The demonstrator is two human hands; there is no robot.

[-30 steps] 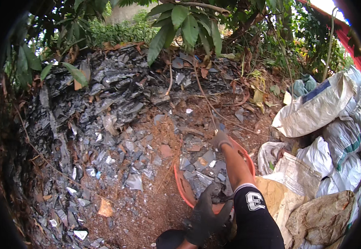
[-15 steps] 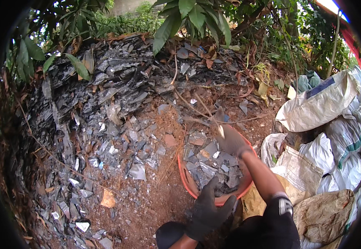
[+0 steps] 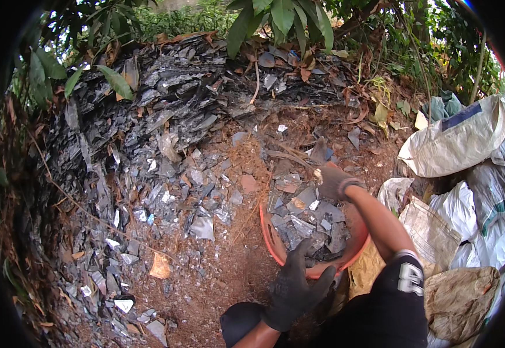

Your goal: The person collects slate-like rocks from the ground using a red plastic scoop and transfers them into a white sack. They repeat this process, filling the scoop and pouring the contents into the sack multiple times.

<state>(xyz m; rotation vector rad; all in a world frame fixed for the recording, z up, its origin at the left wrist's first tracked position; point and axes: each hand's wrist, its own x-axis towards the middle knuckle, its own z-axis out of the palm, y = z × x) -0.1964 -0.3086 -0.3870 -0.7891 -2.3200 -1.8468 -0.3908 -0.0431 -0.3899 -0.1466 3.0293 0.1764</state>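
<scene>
Reddish-brown soil (image 3: 223,296) underfoot, outdoors; dark heap of flat shards (image 3: 171,101) at 10 o'clock from my orange basket (image 3: 354,235), leaves (image 3: 284,20) at 12, pale sacks (image 3: 458,142) at 2. Basket sits at 4 o'clock of view centre, grey fragments (image 3: 305,227) inside. Left hand (image 3: 292,293), gloved, at the basket's 7: thumb and fingers spread apart. Right hand (image 3: 335,182), gloved, at its 1, by dry twigs (image 3: 290,155); cannot tell whether it grips them.

Left hand (image 3: 293,292) at orange basin (image 3: 354,240) of grey shards (image 3: 303,226), right hand (image 3: 332,182) at far side
</scene>
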